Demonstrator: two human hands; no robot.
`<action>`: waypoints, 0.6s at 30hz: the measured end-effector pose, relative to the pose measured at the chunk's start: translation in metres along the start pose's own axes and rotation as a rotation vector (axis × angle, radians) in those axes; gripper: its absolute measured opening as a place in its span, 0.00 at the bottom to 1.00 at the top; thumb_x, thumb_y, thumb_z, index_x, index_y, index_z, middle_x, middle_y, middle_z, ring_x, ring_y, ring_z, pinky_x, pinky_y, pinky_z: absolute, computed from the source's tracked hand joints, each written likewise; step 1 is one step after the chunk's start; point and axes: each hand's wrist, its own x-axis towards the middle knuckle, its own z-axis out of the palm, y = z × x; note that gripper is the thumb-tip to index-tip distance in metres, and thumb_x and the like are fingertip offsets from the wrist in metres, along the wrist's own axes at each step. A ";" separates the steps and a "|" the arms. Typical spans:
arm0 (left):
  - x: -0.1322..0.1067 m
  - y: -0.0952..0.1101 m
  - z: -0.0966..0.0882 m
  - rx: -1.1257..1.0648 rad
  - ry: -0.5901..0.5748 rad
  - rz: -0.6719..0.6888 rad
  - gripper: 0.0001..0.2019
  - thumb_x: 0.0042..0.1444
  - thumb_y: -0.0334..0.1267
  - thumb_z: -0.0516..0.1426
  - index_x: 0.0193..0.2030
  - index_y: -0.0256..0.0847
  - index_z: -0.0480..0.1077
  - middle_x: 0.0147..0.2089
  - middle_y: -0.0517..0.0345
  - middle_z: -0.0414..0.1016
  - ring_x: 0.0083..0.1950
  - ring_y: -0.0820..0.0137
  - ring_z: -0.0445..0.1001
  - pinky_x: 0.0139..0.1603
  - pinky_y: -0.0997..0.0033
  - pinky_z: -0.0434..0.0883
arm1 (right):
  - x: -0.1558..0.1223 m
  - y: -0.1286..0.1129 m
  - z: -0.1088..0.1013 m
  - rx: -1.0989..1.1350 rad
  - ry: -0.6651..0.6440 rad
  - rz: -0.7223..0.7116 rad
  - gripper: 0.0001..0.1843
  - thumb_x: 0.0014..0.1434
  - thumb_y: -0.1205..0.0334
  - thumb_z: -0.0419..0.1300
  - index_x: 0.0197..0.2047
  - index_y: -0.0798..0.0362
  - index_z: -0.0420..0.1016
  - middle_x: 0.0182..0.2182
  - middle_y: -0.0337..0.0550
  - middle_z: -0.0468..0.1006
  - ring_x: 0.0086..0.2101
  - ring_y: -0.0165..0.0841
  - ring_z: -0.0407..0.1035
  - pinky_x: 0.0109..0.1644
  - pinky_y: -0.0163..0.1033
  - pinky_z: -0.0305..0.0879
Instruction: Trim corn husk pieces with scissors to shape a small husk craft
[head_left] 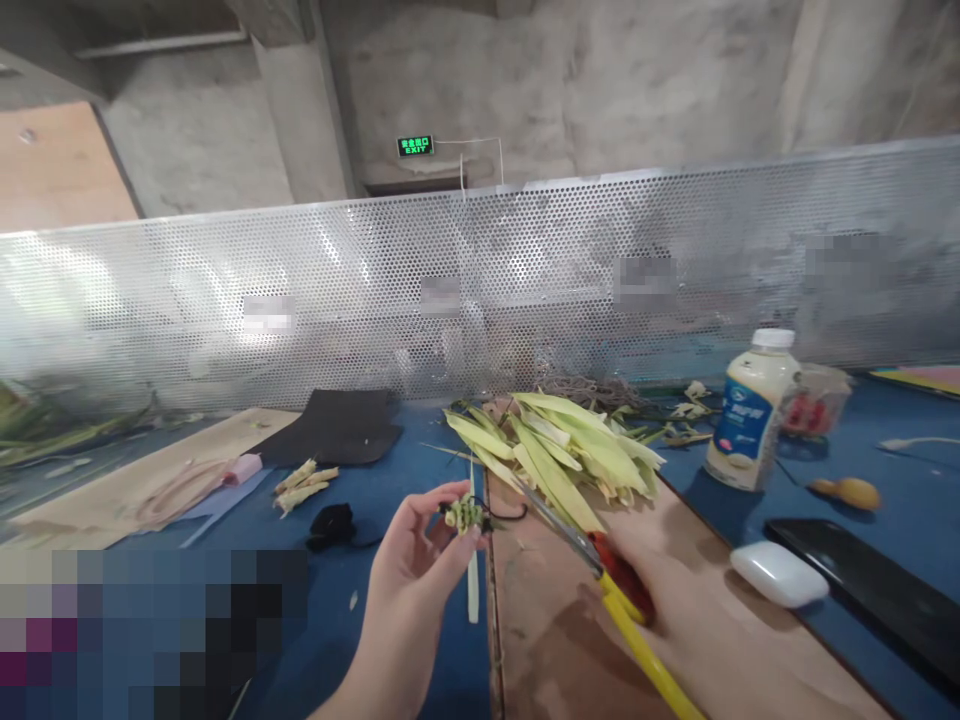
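Observation:
My left hand (420, 555) pinches a small green bundle of folded leaf strips (466, 514) tied with black thread, and a pale strip hangs down from it. My right hand (660, 590) grips scissors (600, 570) with red and yellow handles. Their blades point up and left toward the bundle, tips close to the black thread. Behind the blades lies a pile of yellow-green leaf strips (562, 445) on a brown board (547, 640).
A blue table (375, 470) holds a white bottle (752, 410), a white earbud case (778, 573), a black phone (877, 590), a black cloth (337, 428), a black thread spool (331, 524) and several short leaf pieces (304, 485). A perforated metal screen (480, 290) stands behind.

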 end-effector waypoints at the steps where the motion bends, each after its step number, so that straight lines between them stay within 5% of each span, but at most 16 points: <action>1: 0.001 0.000 0.000 -0.004 -0.004 0.003 0.10 0.44 0.32 0.63 0.32 0.39 0.67 0.47 0.54 0.69 0.44 0.68 0.70 0.40 0.72 0.69 | 0.007 0.000 -0.002 -0.014 0.012 -0.005 0.09 0.58 0.57 0.54 0.39 0.52 0.69 0.37 0.43 0.71 0.35 0.31 0.66 0.38 0.40 0.66; 3: 0.002 0.000 0.002 -0.005 -0.013 0.010 0.10 0.44 0.32 0.63 0.33 0.38 0.67 0.46 0.53 0.70 0.42 0.68 0.71 0.41 0.70 0.69 | 0.015 -0.001 -0.006 -0.034 0.023 -0.025 0.03 0.53 0.60 0.58 0.30 0.49 0.69 0.30 0.43 0.71 0.35 0.35 0.66 0.37 0.40 0.65; 7: 0.003 0.000 0.004 0.001 -0.045 -0.016 0.11 0.45 0.32 0.62 0.36 0.39 0.67 0.50 0.50 0.69 0.44 0.65 0.73 0.44 0.66 0.69 | 0.018 -0.003 -0.012 -0.060 0.040 -0.052 0.08 0.45 0.63 0.60 0.21 0.50 0.62 0.23 0.41 0.67 0.34 0.39 0.65 0.35 0.40 0.63; 11: 0.004 0.001 0.003 -0.007 -0.075 -0.041 0.11 0.45 0.32 0.62 0.37 0.39 0.68 0.53 0.48 0.68 0.47 0.61 0.73 0.47 0.63 0.67 | 0.018 -0.003 -0.009 -0.064 0.064 -0.069 0.09 0.44 0.61 0.59 0.20 0.50 0.60 0.26 0.42 0.67 0.36 0.40 0.64 0.37 0.40 0.61; 18: 0.003 0.003 0.005 -0.022 -0.081 -0.094 0.11 0.45 0.32 0.63 0.37 0.38 0.70 0.49 0.49 0.71 0.40 0.64 0.75 0.38 0.68 0.69 | 0.016 0.005 0.007 -0.010 0.038 -0.040 0.04 0.46 0.60 0.56 0.23 0.48 0.64 0.20 0.39 0.67 0.23 0.33 0.62 0.27 0.38 0.59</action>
